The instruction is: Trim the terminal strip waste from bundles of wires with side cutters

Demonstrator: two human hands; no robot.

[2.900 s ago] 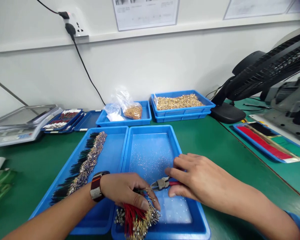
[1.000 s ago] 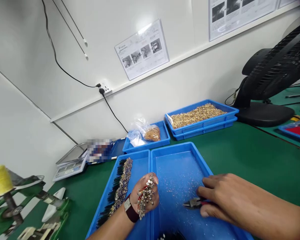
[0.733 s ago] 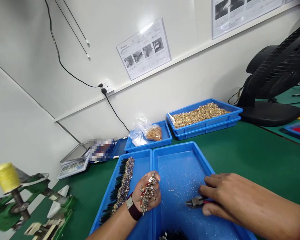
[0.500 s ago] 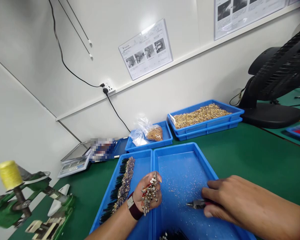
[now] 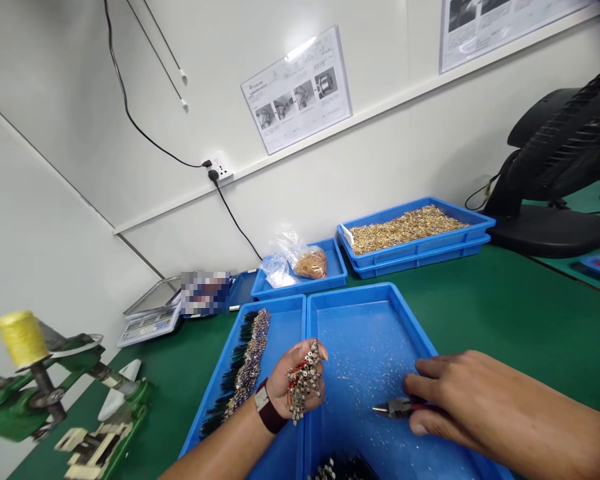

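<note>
My left hand (image 5: 300, 377) is closed round a bundle of wired metal parts (image 5: 304, 385), with silvery round ends and some red wires facing me. It is above the shared edge of two blue trays. Over the right tray (image 5: 350, 320), my right hand (image 5: 445, 397) grips a pair of pliers (image 5: 396, 408) with their pointed jaws turned left; its handles are mostly hidden in my fingers. Small bits lie scattered across that tray's floor. At its near end sits a dark clump of similar parts (image 5: 340, 469). The left tray (image 5: 287, 320) holds a long row of black-wired parts (image 5: 249, 363).
Behind are a tray with plastic bags (image 5: 310, 263) and stacked trays of brass-coloured pieces (image 5: 410, 230). A black fan (image 5: 550, 180) stands at right. To the left are a scale (image 5: 150, 327) and a green press (image 5: 80, 393) with a yellow top.
The bundle in my left hand has turned a little, and the hand has shifted slightly. My right hand and the pliers stay nearly still. The view has tilted slightly.
</note>
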